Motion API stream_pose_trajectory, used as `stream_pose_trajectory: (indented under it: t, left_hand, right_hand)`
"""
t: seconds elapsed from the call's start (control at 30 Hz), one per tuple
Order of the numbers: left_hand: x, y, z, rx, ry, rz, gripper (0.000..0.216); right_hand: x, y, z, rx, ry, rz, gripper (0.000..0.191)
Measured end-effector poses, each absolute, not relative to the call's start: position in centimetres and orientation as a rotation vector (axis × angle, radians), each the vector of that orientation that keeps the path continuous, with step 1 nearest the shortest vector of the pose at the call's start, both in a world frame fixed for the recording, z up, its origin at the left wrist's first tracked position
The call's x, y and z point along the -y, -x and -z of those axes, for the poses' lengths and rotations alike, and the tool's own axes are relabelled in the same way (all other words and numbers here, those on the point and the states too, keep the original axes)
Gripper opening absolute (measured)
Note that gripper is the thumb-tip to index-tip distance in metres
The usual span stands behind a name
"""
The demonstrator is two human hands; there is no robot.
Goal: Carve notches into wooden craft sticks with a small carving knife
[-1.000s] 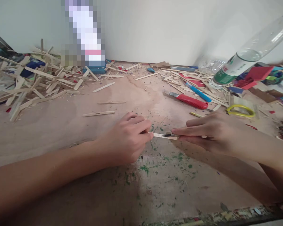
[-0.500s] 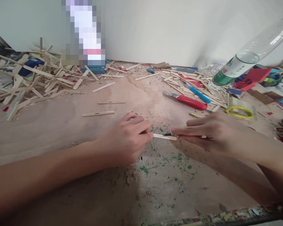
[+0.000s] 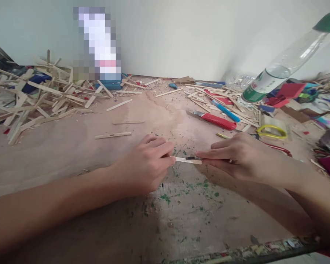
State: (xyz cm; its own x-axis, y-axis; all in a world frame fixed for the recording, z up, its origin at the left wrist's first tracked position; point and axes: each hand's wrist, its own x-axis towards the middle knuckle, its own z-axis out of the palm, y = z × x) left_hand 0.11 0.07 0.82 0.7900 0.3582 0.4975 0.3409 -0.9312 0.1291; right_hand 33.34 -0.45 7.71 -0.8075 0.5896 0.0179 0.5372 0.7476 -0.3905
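A short wooden craft stick [image 3: 185, 160] lies on the worn board [image 3: 165, 216] between my two hands. My left hand [image 3: 145, 165] is closed, its fingertips pinning the stick's left end. My right hand [image 3: 236, 156] is closed round a small cutting tool whose dark blade [image 3: 194, 158] rests on the stick's right part; the tool's handle is hidden in the fingers.
A heap of wooden sticks [image 3: 35, 99] fills the back left, with two loose notched sticks [image 3: 112, 135] nearer. A red utility knife [image 3: 216, 120], a blue pen [image 3: 227, 110], a yellow ring [image 3: 272, 131] and a leaning water bottle [image 3: 280, 68] crowd the right side.
Both hands keep their grip and pose. The view has shifted slightly, so hands and stick sit a little further left; the blade stays on the stick.
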Motion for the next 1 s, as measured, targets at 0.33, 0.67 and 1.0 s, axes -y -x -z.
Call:
stream_pose_trajectory:
  t: [0.33,0.67,1.0]
  left_hand:
    - [-0.2,-0.1,-1.0,-0.557,-2.908,-0.850,0.033]
    - [0.3,-0.5,-1.2,-0.570,-2.826,-0.949,0.033]
    - [-0.8,0.5,1.6,-0.538,-2.976,-0.869,0.009]
  right_hand:
    - [0.3,-33.8,-7.8,2.822,0.940,-0.602,0.038]
    - [0.2,-33.1,-7.4,2.774,1.081,-0.714,0.028]
    - [0.4,-33.4,-6.0,2.697,1.186,-0.786,0.034]
